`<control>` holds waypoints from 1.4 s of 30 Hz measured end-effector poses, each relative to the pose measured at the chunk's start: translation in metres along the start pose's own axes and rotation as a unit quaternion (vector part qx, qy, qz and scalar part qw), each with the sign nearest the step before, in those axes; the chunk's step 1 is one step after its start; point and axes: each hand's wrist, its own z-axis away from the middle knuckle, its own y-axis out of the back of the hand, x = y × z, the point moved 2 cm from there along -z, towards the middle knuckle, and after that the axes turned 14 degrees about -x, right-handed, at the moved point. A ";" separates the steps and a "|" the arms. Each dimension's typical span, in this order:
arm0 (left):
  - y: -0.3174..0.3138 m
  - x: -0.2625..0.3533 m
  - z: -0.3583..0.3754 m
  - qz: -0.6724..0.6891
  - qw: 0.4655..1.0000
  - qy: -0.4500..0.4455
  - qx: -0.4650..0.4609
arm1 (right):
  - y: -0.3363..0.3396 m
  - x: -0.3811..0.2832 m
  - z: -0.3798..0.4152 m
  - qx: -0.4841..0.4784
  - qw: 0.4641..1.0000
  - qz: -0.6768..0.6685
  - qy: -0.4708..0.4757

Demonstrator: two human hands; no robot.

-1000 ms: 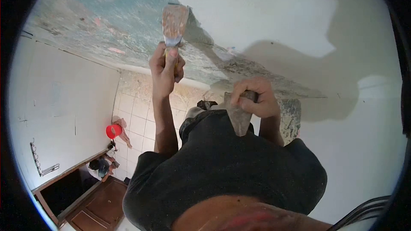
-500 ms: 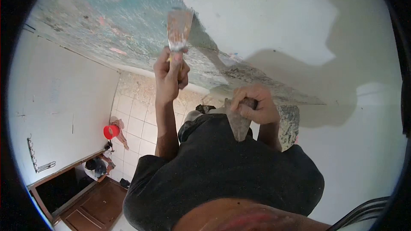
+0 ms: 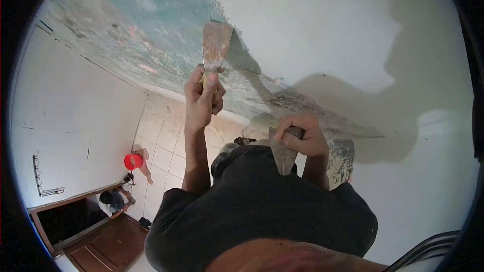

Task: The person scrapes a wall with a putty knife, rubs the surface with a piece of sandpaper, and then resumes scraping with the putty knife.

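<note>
My left hand (image 3: 203,99) is closed around the handle of a putty knife (image 3: 216,43). Its wide, rust-stained blade points up and its tip meets the wall (image 3: 171,0) near the border between scraped blue-green paint and the smooth white coat. Closer to my chest, my right hand (image 3: 305,133) grips a trowel (image 3: 285,156) by its dark handle. That grey, dusty blade tapers downward in front of my black shirt. Fingers cover most of both handles.
A red bucket (image 3: 133,161) stands on the tiled floor (image 3: 164,141) at the left. Another person (image 3: 113,200) is low down by the doorway, near a brown door (image 3: 111,244). A hook rack (image 3: 38,176) hangs on the left wall. Dark cables (image 3: 428,249) run at the lower right.
My left hand and the putty knife sit slightly lower and farther right in view. The whole scene has shifted a little downward; both hands keep their hold.
</note>
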 end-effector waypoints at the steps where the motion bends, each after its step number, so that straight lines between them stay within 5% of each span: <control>1: 0.002 -0.006 0.001 0.006 1.000 0.005 -0.005 | 0.001 0.000 0.001 -0.016 0.999 0.032 0.033; 42: 0.012 0.013 -0.022 -0.012 0.999 -0.025 -0.027 | -0.004 0.009 -0.004 -0.059 0.998 0.004 0.022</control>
